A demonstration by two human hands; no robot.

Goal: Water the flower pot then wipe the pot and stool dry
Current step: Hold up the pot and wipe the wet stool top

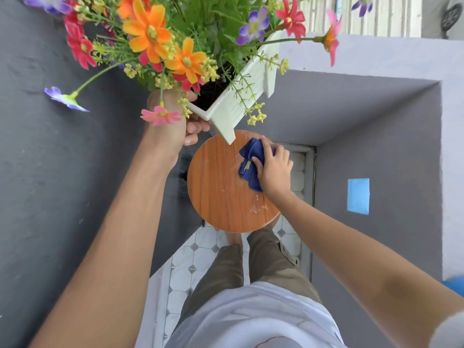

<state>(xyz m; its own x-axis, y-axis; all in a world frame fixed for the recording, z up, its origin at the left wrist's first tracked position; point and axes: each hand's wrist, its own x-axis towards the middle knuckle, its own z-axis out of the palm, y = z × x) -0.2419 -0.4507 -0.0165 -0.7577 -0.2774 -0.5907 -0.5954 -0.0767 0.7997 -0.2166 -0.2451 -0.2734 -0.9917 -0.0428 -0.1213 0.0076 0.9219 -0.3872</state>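
Observation:
A white fence-style flower pot (pixel 241 96) full of orange, red, pink and purple flowers is held up in the air, tilted, above the stool. My left hand (pixel 175 124) grips its near corner from below, partly hidden by blooms. Below it stands a round wooden stool (pixel 218 187) with wet smears on its right part. My right hand (pixel 273 169) presses a dark blue cloth (pixel 251 159) onto the stool's right upper part.
Dark grey walls close in on the left (pixel 62 172) and right (pixel 376 159). A blue tape patch (pixel 358 195) is on the right wall. White tiled floor (pixel 190 259) and my legs lie below the stool. A grey ledge (pixel 376 54) runs at the back.

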